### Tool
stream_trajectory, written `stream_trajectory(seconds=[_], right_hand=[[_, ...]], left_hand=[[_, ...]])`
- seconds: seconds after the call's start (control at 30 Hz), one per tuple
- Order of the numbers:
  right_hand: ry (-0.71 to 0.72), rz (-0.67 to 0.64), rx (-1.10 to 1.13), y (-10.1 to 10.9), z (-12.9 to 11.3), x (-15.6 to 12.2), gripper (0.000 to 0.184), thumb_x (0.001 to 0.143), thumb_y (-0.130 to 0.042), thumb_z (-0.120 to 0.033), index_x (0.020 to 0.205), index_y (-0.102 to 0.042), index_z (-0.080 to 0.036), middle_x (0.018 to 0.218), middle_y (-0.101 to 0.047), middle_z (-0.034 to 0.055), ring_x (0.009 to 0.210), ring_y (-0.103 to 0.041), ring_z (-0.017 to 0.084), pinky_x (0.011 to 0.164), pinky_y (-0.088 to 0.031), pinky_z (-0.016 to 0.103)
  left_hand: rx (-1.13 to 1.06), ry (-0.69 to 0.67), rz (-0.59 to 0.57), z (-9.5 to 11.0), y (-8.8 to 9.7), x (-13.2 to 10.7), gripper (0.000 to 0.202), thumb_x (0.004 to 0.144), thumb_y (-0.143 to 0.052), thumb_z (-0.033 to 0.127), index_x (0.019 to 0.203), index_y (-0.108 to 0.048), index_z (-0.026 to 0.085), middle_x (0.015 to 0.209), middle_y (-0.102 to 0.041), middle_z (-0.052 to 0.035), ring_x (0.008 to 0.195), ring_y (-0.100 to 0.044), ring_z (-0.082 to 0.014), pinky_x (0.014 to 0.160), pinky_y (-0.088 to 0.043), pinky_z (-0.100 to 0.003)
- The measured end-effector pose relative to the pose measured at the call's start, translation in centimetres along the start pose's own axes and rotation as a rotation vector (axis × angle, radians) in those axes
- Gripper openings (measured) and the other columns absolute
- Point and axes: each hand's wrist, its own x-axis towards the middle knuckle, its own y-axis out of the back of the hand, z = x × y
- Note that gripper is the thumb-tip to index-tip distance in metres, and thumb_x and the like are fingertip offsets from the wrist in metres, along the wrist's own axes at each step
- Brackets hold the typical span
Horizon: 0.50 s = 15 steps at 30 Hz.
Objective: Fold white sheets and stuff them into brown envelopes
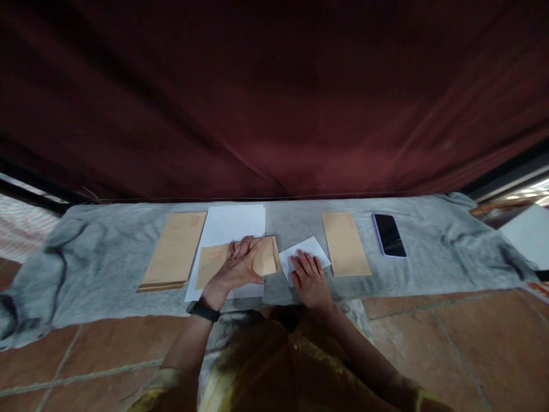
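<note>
My left hand lies spread on a brown envelope, pressing it down over a stack of white paper. The envelope lies sideways with its flap end pointing right. On a folded white sheet just right of the flap rests my right hand, fingers stretched out flat. The sheet is turned at an angle, and part of it is hidden under that hand.
A pile of brown envelopes lies at the left, and another brown envelope lies right of the folded sheet. Farther right is a phone. Everything sits on a grey cloth, with a dark red curtain behind it.
</note>
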Motion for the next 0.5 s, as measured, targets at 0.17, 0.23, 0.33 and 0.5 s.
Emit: stream_trajectory(seconds=[0.17,0.23,0.33,0.5], right_hand=[[-0.026,-0.032,-0.054,0.0,0.2,0.4,0.054,0.100,-0.049,-0.044,0.150,-0.047,-0.023,0.161,-0.036,0.0118,0.145,-0.037,0.033,0.120,-0.021,0.057],[-0.038,-0.041,-0.067,0.1,0.9,0.7,0.057,0.100,-0.050,-0.047,0.151,-0.045,-0.023,0.161,-0.035,0.0115,0.145,-0.036,0.033,0.120,-0.020,0.056],[-0.063,-0.049,-0.089,0.1,1.7,1.4,0.059,0.100,-0.048,-0.047,0.153,-0.043,-0.021,0.162,-0.034,0.0129,0.146,-0.034,0.033,0.120,-0.021,0.053],[-0.132,-0.022,-0.107,-0.1,2.2,2.3,0.058,0.101,-0.048,-0.043,0.153,-0.042,-0.016,0.161,-0.034,0.0165,0.148,-0.032,0.033,0.120,-0.023,0.052]], left_hand=[[-0.011,-0.003,-0.008,-0.2,0.2,-0.1,0.121,0.062,-0.082,0.045,0.160,-0.014,0.025,0.161,-0.026,-0.0177,0.153,-0.017,-0.0341,0.122,-0.008,-0.057],[-0.018,0.001,-0.011,-0.2,0.3,-0.2,0.121,0.062,-0.082,0.045,0.160,-0.014,0.025,0.162,-0.026,-0.0173,0.153,-0.018,-0.0349,0.122,-0.008,-0.058],[-0.033,0.009,-0.012,-0.3,0.2,-0.3,0.121,0.062,-0.081,0.044,0.160,-0.013,0.025,0.162,-0.026,-0.0167,0.153,-0.018,-0.0354,0.122,-0.008,-0.057],[-0.048,0.007,-0.005,-0.3,0.1,-0.4,0.123,0.063,-0.082,0.045,0.161,-0.010,0.026,0.163,-0.025,-0.0173,0.153,-0.016,-0.0352,0.122,-0.010,-0.057]])
